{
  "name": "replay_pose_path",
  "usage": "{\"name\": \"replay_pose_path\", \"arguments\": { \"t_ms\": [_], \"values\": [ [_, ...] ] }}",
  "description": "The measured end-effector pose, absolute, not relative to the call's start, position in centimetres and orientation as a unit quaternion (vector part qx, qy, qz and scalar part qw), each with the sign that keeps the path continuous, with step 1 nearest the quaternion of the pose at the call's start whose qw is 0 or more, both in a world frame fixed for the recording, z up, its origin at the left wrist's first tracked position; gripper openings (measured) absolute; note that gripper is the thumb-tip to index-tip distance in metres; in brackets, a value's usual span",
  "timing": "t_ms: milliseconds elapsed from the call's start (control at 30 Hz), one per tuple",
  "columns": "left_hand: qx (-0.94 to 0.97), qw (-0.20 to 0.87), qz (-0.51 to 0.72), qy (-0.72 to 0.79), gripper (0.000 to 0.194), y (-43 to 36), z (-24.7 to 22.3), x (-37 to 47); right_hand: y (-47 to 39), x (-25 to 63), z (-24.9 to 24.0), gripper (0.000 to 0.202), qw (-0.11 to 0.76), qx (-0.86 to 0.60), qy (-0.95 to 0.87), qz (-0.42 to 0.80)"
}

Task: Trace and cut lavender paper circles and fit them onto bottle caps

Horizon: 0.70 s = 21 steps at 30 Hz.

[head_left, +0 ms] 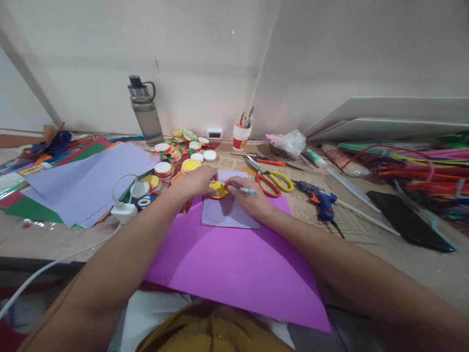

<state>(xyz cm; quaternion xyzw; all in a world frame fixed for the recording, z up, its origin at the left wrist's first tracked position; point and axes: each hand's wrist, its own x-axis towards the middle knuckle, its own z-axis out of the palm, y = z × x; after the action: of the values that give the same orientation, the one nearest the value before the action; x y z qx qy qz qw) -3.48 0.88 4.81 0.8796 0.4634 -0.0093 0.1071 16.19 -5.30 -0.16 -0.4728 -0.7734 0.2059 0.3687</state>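
My left hand [200, 182] has its fingers closed on the edge of a yellow disc [219, 190], which lies on a small lilac sheet [234, 217]. A pen [246, 189] is held in my right hand [249, 198], its tip hidden near the disc's right side. Just below the disc, a faint round outline shows on the lilac sheet. Under that sheet is a large purple sheet [234, 264], which reaches over the table's front edge.
Round lids [163, 169], a bottle [146, 117] and lilac paper [91, 181] stand or lie left. Behind my hands is a cup of pens [241, 137]. Scissors [269, 177], a glue gun [322, 200] and a black object [406, 220] lie right. A white plug [124, 211] trails a cable.
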Motion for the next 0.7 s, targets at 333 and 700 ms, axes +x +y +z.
{"name": "replay_pose_path", "arguments": {
  "t_ms": [333,700],
  "values": [
    [0.892,0.057,-0.068,0.442,0.026,-1.1,6.1,-2.0,-5.3,16.2,0.0,0.024,0.36,-0.491,-0.763,0.217],
    [0.892,-0.014,-0.094,0.442,0.032,-4.8,6.1,-0.1,-5.3,16.1,0.2,0.024,0.374,-0.483,-0.753,0.244]
  ]
}}
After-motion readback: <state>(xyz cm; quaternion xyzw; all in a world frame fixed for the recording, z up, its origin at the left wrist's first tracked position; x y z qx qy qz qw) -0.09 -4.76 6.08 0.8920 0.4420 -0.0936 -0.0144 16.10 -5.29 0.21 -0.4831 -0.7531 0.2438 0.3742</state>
